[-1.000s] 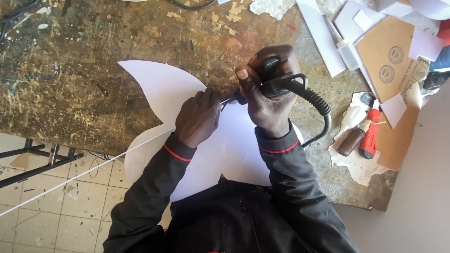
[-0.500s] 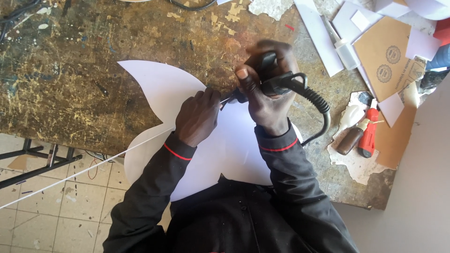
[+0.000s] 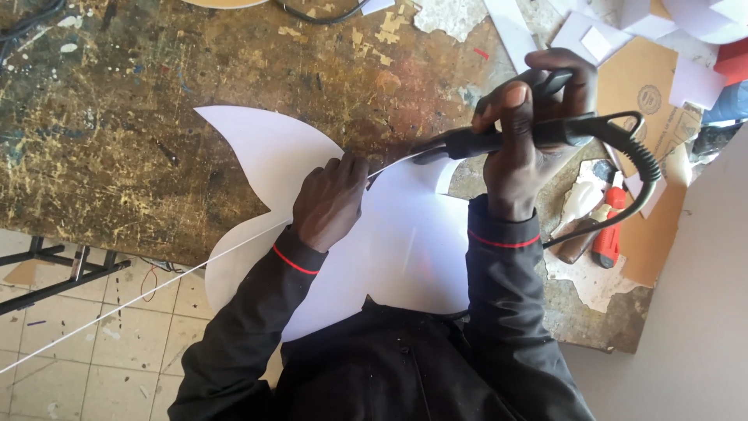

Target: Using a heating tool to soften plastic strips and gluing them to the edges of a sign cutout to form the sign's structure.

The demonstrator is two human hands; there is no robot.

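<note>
One head-worn view — it looks steeply down from close above onto the worn surface (image 3: 156, 117), with tiled floor (image 3: 93, 343) at lower left.
</note>
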